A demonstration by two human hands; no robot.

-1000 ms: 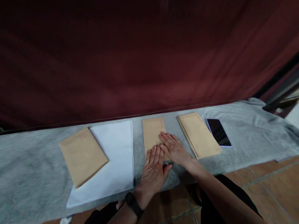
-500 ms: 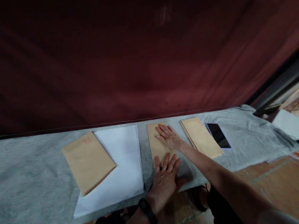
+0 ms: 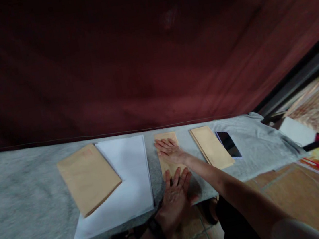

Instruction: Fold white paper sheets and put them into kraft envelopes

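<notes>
A narrow brown envelope [image 3: 165, 138] lies on the grey felt cloth [image 3: 21, 187] in front of me. My right hand [image 3: 169, 150] lies flat and open on the envelope's far half, fingers stretched to the left. My left hand [image 3: 176, 192], with a dark wristband, rests flat and open on the envelope's near end at the cloth's front edge. Neither hand holds anything.
Left of the hands lies a white sheet stack [image 3: 124, 182] with a large brown envelope [image 3: 88, 178] partly on it. To the right sits a pile of brown envelopes [image 3: 211, 146] and a dark phone [image 3: 227, 144]. A dark red curtain [image 3: 137, 58] hangs behind.
My right hand slid up the envelope toward its far end and to the left. My left hand drew back to the near end. The view shifted a little.
</notes>
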